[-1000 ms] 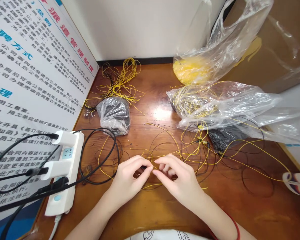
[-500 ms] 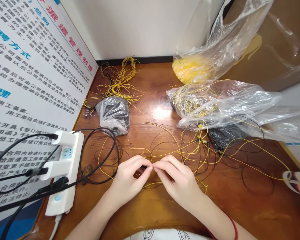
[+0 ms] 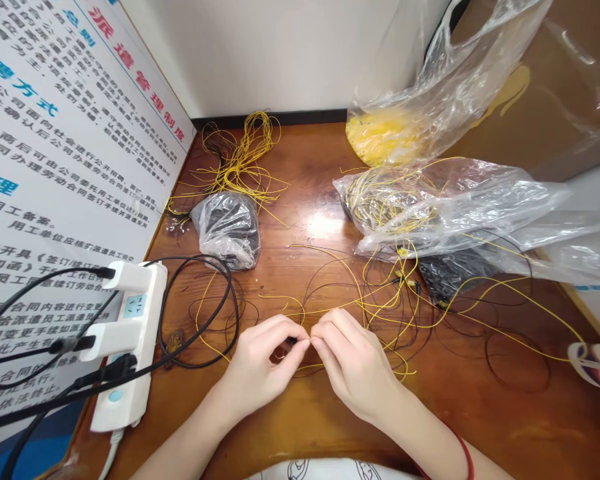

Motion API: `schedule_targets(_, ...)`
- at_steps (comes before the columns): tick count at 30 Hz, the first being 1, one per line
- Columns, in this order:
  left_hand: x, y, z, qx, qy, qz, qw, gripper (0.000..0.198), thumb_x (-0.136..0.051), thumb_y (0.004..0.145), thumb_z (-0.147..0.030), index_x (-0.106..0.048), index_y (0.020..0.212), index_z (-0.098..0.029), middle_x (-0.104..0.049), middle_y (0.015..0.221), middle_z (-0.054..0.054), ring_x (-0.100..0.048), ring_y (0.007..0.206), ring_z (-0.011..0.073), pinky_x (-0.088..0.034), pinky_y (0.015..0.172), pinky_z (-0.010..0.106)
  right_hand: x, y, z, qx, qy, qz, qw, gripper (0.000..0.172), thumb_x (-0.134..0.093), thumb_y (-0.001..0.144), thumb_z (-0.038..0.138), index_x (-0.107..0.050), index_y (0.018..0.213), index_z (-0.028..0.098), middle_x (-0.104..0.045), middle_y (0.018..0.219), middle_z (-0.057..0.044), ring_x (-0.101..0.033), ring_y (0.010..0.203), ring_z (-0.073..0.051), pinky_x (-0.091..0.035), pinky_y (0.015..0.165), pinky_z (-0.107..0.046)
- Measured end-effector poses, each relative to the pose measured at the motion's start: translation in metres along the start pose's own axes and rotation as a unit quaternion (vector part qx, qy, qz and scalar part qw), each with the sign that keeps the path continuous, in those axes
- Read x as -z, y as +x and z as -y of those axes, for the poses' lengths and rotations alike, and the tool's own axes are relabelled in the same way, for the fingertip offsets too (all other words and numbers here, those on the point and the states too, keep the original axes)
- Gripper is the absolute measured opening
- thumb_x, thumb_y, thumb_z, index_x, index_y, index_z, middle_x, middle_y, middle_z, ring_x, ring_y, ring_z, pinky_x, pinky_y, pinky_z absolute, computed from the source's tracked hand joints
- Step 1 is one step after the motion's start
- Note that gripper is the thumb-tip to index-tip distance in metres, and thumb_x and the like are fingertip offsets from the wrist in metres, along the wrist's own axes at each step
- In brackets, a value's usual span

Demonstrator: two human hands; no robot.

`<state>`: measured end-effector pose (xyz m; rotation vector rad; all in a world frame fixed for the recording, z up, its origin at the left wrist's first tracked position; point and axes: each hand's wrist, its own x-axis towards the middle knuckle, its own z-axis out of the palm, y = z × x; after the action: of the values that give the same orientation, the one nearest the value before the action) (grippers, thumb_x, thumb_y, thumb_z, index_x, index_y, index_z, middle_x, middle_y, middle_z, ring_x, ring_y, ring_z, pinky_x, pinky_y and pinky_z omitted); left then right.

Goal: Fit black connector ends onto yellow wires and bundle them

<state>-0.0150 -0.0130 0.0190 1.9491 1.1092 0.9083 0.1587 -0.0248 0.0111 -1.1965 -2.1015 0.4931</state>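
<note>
My left hand (image 3: 260, 363) and my right hand (image 3: 353, 363) meet fingertip to fingertip low in the middle of the wooden desk (image 3: 300, 413). Both pinch a small dark piece on the end of a thin yellow wire (image 3: 330, 311) that runs off to the right. Loose yellow and black wires (image 3: 405, 300) lie tangled just beyond my right hand. A red band circles my right wrist.
A white power strip (image 3: 130, 340) with plugs and black cables lies at the left. A small clear bag of dark parts (image 3: 227, 230), a yellow wire bundle (image 3: 240, 160) and large clear bags of wires (image 3: 430, 200) sit further back. A printed board stands along the left.
My right hand's fingers have curled in and closed against my left fingertips; both hands have shifted slightly toward me. The wires near my right hand have shifted a little.
</note>
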Motion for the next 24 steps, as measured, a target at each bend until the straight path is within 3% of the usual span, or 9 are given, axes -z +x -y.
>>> schedule_targets(6, -0.003, -0.001, -0.003, -0.018, -0.016, 0.015, 1.0, 0.012, -0.058, 0.087, -0.007, -0.062, 0.081, -0.016, -0.066, 0.069, 0.002, -0.059, 0.06, 0.011, -0.047, 0.057, 0.019, -0.002, -0.002, -0.002, -0.058, 0.051, 0.012, 0.997, 0.037, -0.035, 0.102, 0.02, -0.046, 0.067, 0.019, -0.047, 0.064, 0.0, -0.044, 0.059, -0.012, -0.037, 0.055, -0.024)
schedule_targets(9, -0.002, -0.001, -0.002, -0.007, -0.007, 0.008, 1.0, 0.012, -0.058, 0.087, -0.008, -0.062, 0.08, -0.016, -0.066, 0.069, 0.002, -0.06, 0.06, 0.0115, -0.048, 0.057, 0.02, 0.004, -0.002, -0.003, -0.087, 0.114, 0.009, 0.99, 0.034, -0.036, 0.103, 0.024, -0.051, 0.073, 0.019, -0.052, 0.066, 0.001, -0.049, 0.058, -0.011, -0.04, 0.055, -0.023)
schedule_targets(12, 0.001, 0.001, 0.0, 0.015, 0.001, -0.007, 1.0, 0.012, -0.059, 0.087, -0.008, -0.062, 0.079, -0.016, -0.066, 0.069, 0.002, -0.059, 0.06, 0.0117, -0.047, 0.056, 0.021, 0.009, 0.0, -0.005, -0.071, 0.133, -0.006, 0.989, 0.013, -0.048, 0.098, 0.025, -0.058, 0.094, 0.019, -0.057, 0.073, 0.0, -0.052, 0.06, -0.011, -0.044, 0.056, -0.023)
schedule_targets(14, 0.002, 0.002, 0.001, 0.019, 0.002, -0.012, 1.0, 0.011, -0.059, 0.087, -0.009, -0.062, 0.079, -0.016, -0.066, 0.069, 0.002, -0.059, 0.06, 0.0117, -0.047, 0.055, 0.021, 0.01, 0.001, -0.006, -0.046, 0.121, -0.023, 0.991, 0.004, -0.057, 0.093, 0.019, -0.06, 0.095, 0.019, -0.059, 0.076, 0.0, -0.053, 0.061, -0.01, -0.045, 0.056, -0.022)
schedule_targets(18, 0.002, 0.003, 0.001, 0.01, 0.007, -0.01, 1.0, 0.012, -0.059, 0.087, -0.009, -0.062, 0.078, -0.017, -0.066, 0.069, 0.002, -0.059, 0.06, 0.0121, -0.047, 0.057, 0.021, 0.006, 0.002, -0.007, -0.01, 0.105, -0.043, 0.994, 0.013, -0.055, 0.094, 0.012, -0.064, 0.086, 0.019, -0.063, 0.076, -0.001, -0.058, 0.068, -0.011, -0.049, 0.061, -0.023)
schedule_targets(24, 0.001, 0.003, 0.001, 0.004, 0.007, -0.012, 1.0, 0.012, -0.059, 0.087, -0.009, -0.062, 0.079, -0.016, -0.066, 0.069, 0.002, -0.059, 0.06, 0.0117, -0.047, 0.057, 0.021, 0.005, 0.001, -0.006, 0.002, 0.062, -0.022, 0.998, 0.015, -0.051, 0.095, 0.011, -0.062, 0.086, 0.017, -0.063, 0.076, -0.004, -0.054, 0.068, -0.014, -0.047, 0.063, -0.027)
